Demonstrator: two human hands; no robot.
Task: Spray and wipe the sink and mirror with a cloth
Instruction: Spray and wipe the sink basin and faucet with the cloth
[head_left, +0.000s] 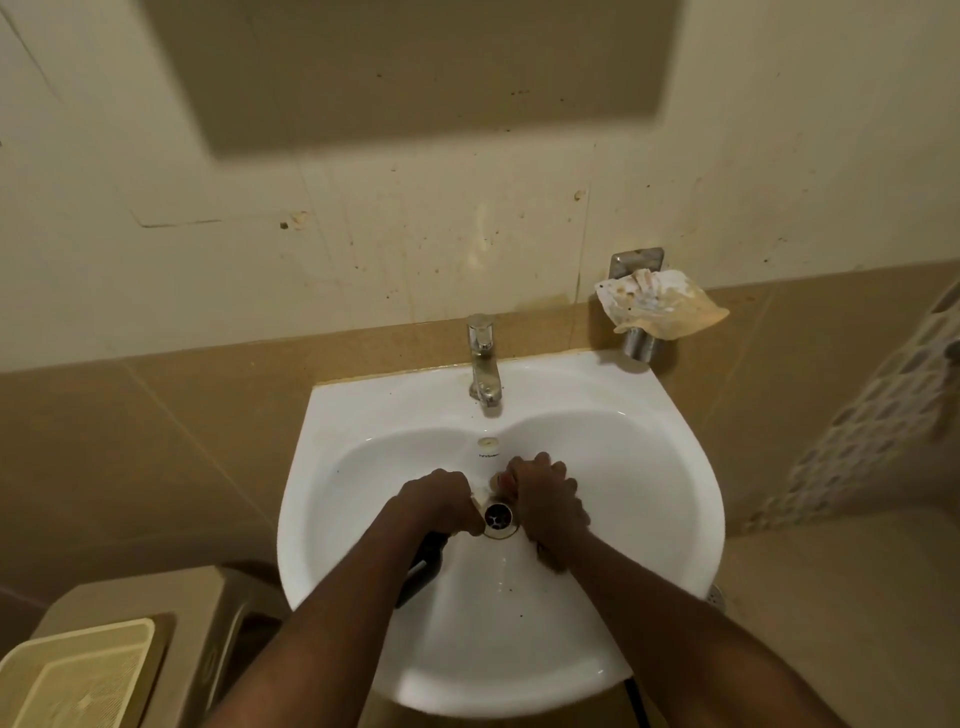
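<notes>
A: We log the sink (649, 493) first: white basin, fixed to the tan tiled wall (156, 441), centre of view. The drain (500, 515) sits mid-bowl, metal ring visible.

B: Hands relative to it?

A: Both are down in the bowl, flanking the drain. Left hand (441, 499) lies just left of the drain, fingers curled into a loose fist, knuckles touching the basin near the ring. Right hand (545, 499) lies just right of it, fingers curled and bunched together at the far rim of the drain. We cannot tell whether either hand grips anything; a small pale edge shows by the left knuckles, unidentified.

B: Cloth?

A: We cannot make one out in the hands.

B: Outward, then.

A: A dark object (423, 564) lies under the left forearm on the near-left basin slope. The tap (484, 364) stands on the far rim. Far right, a wall holder (641, 312) carries crumpled stained paper (665, 304). Near left, a pale yellow tray (78, 675).
</notes>
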